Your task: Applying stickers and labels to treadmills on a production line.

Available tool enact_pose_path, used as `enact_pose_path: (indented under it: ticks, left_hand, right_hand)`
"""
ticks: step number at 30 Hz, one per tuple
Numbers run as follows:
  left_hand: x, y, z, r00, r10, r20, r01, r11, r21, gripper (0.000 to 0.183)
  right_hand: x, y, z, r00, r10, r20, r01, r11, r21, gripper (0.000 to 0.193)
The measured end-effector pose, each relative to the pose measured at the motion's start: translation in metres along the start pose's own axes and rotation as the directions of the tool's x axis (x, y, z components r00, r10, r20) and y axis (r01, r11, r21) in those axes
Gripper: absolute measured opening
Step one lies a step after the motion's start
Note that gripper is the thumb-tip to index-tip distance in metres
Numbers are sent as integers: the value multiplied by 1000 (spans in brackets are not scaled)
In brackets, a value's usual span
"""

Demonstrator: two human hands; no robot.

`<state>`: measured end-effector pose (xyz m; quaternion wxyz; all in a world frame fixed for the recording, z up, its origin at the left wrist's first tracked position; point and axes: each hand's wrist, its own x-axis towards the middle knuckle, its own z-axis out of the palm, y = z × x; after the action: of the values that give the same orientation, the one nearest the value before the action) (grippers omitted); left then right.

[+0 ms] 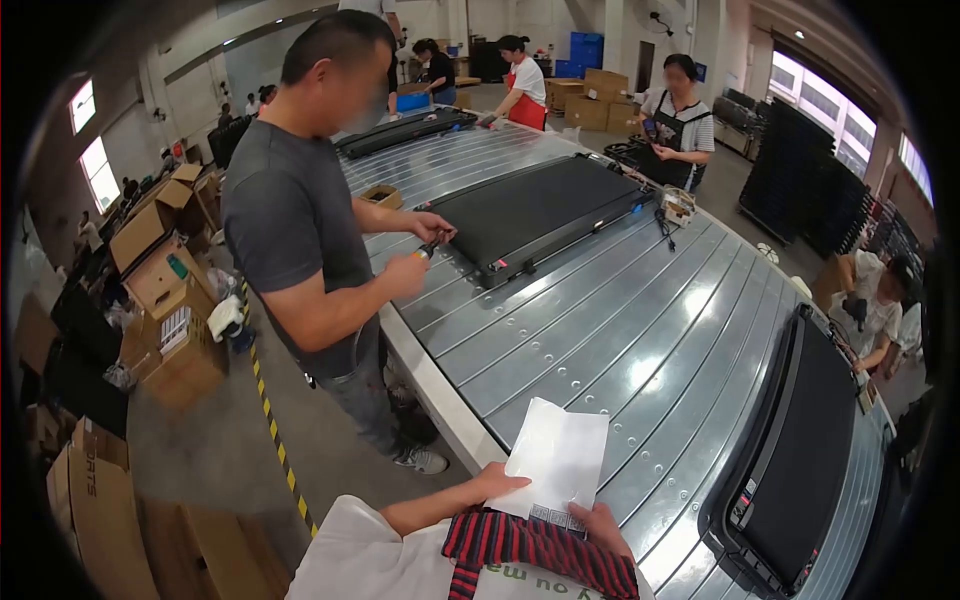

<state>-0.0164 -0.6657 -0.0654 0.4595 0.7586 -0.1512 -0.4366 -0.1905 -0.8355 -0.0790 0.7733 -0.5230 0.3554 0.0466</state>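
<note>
A white paper sheet (560,448) is held up in front of my chest, with small dark printed squares along its lower edge. My left hand (497,482) grips its lower left side, thumb lying over the paper. At the lower right edge, my right hand (602,526) pinches the sheet near the printed squares. The sheet hangs over the near edge of a metal-topped table (600,360). Just below the hands, a red-and-black striped cloth band (540,548) crosses my white top.
A person (300,200) stands at the left table edge, handling a small tool. Long black flat frames (560,205) lie across the table, another (800,450) at right. Other people work around the far sides. Cardboard boxes (180,340) crowd the left floor beside yellow-black tape (270,420).
</note>
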Motion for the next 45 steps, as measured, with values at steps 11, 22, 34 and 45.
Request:
enact_pose_path:
  ticks: [11, 22, 34, 45]
  left_hand:
    - [-1, -25, -14, 996, -78, 41, 87, 950, -300, 42]
    - [-65, -109, -70, 986, -169, 3, 158, 910, -382, 50]
    - [-214, -269, -178, 710, -452, -540, -86, 705, -704, 37]
    - [-283, -337, -380, 442, -511, -737, -357, 654, -667, 32]
  right_hand:
    - [6, -9, 16, 995, 92, 33, -94, 993, 73, 22]
    - [45, 14, 92, 933, 238, 271, -171, 954, -247, 33]
    - [51, 43, 363, 707, 519, 481, -62, 723, -688, 34]
    - [107, 94, 622, 678, 475, 561, -38, 785, -619, 34]
